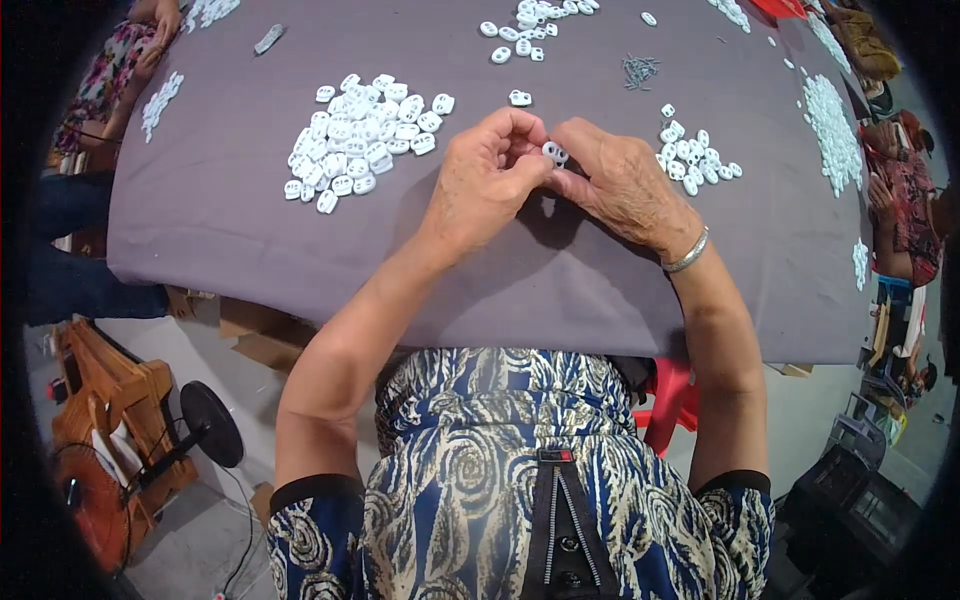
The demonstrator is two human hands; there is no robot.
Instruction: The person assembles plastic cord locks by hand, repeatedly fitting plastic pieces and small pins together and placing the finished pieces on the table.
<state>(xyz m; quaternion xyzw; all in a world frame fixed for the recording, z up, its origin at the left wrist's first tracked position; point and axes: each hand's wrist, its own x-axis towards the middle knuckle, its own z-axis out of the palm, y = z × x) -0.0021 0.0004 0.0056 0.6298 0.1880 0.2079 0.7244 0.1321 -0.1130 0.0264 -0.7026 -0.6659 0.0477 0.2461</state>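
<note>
Over the cloth-covered tabletop (250, 235), the left hand (482, 172) and right hand (625, 180) pinch a white two-holed piece (555, 152) between nearly closed fingertips; probably light, stiff, slick plastic, best held by its rim.

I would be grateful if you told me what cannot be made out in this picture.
All in the head view:
- White piece: partly covered by the left hand and right hand.
- Right palm: hidden behind the back of that hand.
- Grey bits: too small to tell their exact shape.
- Red thing: cut off by the top edge.
</note>
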